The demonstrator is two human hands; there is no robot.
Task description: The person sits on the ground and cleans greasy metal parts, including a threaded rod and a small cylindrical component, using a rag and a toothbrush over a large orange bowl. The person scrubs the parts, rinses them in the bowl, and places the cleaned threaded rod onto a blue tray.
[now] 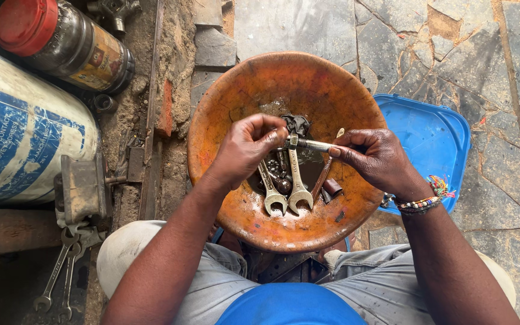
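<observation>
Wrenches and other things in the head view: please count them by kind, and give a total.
Open-ended wrenches in the orange bowl: 2
Wrenches on the ground at lower left: 2
Metal rod held between left hand and right hand: 1
Blue lid: 1
Red-capped jar: 1
Total: 7, not counting the bowl

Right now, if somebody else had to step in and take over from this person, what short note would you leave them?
Left hand: fingertips pinching one end of a small metal rod.
Right hand: pinching the rod's other end.
The rod is held level over the orange bowl. In the bowl lie two open-ended spanners, small dark parts and dark liquid.
Blue lid on the ground to the right.
Done: rod is out of the bowl. Left: spanners and parts are in it.
</observation>
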